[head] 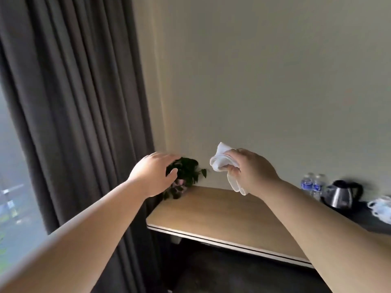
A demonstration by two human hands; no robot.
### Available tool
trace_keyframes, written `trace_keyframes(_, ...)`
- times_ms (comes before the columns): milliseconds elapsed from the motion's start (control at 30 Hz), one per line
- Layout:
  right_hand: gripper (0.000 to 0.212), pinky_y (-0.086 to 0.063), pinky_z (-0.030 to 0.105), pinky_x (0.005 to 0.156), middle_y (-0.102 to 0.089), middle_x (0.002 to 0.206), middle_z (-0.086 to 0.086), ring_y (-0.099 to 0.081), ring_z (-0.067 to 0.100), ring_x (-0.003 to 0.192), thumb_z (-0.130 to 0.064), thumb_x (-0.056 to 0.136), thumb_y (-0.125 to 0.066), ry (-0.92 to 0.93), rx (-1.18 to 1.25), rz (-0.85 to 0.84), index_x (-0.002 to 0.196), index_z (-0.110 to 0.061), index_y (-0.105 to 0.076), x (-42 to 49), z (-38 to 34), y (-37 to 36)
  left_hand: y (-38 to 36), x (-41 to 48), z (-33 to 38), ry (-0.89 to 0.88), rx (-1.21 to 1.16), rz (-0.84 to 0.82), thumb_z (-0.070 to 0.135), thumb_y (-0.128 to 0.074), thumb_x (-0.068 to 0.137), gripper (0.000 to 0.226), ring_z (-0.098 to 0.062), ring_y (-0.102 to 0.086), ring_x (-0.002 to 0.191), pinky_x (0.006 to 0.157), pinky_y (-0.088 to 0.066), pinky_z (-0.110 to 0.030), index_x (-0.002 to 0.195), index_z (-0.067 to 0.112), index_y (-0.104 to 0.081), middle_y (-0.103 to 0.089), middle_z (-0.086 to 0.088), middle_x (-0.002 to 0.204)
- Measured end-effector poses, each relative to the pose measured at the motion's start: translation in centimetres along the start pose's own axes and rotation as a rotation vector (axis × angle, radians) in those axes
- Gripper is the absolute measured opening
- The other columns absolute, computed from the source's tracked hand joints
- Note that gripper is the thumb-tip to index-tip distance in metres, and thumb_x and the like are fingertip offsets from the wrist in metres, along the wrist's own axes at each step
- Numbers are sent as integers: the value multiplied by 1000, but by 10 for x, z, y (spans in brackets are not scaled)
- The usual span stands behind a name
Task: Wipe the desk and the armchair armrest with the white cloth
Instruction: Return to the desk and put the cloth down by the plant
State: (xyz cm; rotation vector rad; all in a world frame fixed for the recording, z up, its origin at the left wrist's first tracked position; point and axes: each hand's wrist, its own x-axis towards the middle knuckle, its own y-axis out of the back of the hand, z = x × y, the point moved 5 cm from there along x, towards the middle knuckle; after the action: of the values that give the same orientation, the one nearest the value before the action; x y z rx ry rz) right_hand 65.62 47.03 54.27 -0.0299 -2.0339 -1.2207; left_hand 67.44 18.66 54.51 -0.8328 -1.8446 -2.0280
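A wooden desk (222, 214) stands against the wall, low in the view. My right hand (251, 168) is raised above the desk's far edge and grips a crumpled white cloth (222, 161), one end of it dangling down. My left hand (155, 173) reaches out with fingers spread, holding nothing, just in front of a small dark-leaved potted plant (186, 176) that sits on the desk's far left corner. The hand hides part of the plant. No armchair is in view.
Dark curtains (80, 102) hang at the left beside a window (14, 187). At the desk's right end stand two water bottles (313, 183), a steel kettle (340, 194) on a dark tray and a white plastic bag (380, 208).
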Motion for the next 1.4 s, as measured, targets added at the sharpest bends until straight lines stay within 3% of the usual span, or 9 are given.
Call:
trace_keyframes(267, 17, -56, 36, 75, -65, 104, -16, -64, 12, 89, -44, 99, -55, -81, -116, -13, 116, -45, -60, 76, 90, -42, -100, 112, -9, -102, -75, -48, 47, -52, 98, 48, -10, -51, 134, 108, -40, -31, 146, 43, -50, -56, 16, 147)
trace_keyframes(367, 19, -58, 35, 64, -70, 90, -12, -65, 7, 76, -47, 91, -45, -112, -111, 1, 107, -46, -56, 118, 118, -72, -133, 161, -38, -118, -105, -53, 48, -51, 98, 49, -10, -50, 136, 110, -40, -33, 147, 44, -48, -55, 16, 149)
trace_keyframes(467, 23, -54, 27, 54, -71, 83, -16, -62, -5, 83, -40, 88, -43, -136, -91, 10, 106, -50, -54, 164, 143, -105, -168, 216, -67, -129, -124, -74, 48, -51, 99, 50, -11, -47, 139, 110, -38, -33, 148, 44, -45, -53, 15, 152)
trace_keyframes(600, 26, -47, 15, 46, -66, 92, -29, -66, 4, 68, -30, 88, -46, -136, -91, 20, 109, -44, -54, 225, 170, -143, -207, 286, -90, -177, -132, -81, 49, -49, 100, 50, -12, -45, 141, 110, -40, -34, 150, 45, -43, -51, 15, 153)
trace_keyframes(733, 20, -54, 25, 62, -66, 95, -23, -63, -5, 80, -33, 94, -51, -158, -100, 12, 108, -47, -56, 270, 192, -173, -243, 330, -98, -233, -140, -66, 48, -48, 101, 50, -13, -45, 141, 111, -35, -31, 150, 40, -45, -53, 13, 152)
trace_keyframes(1167, 29, -52, 37, 84, -66, 106, -9, -64, 18, 94, -24, 103, -53, -154, -108, -295, 127, -38, -63, 351, 302, -352, -422, 399, -198, -70, -152, -279, 45, -50, 101, 50, -15, -49, 138, 112, -43, -36, 150, 40, -46, -54, 11, 152)
trace_keyframes(1267, 32, -50, 37, 88, -67, 100, -7, -64, 24, 95, -23, 103, -51, -143, -109, -356, 130, -34, -64, 367, 336, -407, -480, 399, -213, 13, -250, -332, 45, -49, 103, 47, -7, -56, 127, 104, -46, -25, 149, 36, -51, -57, 14, 147)
trace_keyframes(1333, 32, -50, 36, 90, -69, 93, -7, -64, 24, 91, -27, 103, -49, -135, -88, -421, 130, -37, -62, 375, 353, -446, -519, 392, -219, 129, -383, -372, 45, -48, 105, 40, 8, -62, 97, 81, -46, -6, 142, 36, -58, -58, 23, 134)
trace_keyframes(1400, 33, -49, 36, 94, -70, 108, -8, -62, 22, 98, -32, 105, -48, -114, -87, -464, 136, -40, -58, 379, 369, -485, -564, 381, -221, 248, -482, -430, 46, -43, 107, 33, 9, -57, 90, 71, -35, 0, 131, 38, -65, -58, 26, 117)
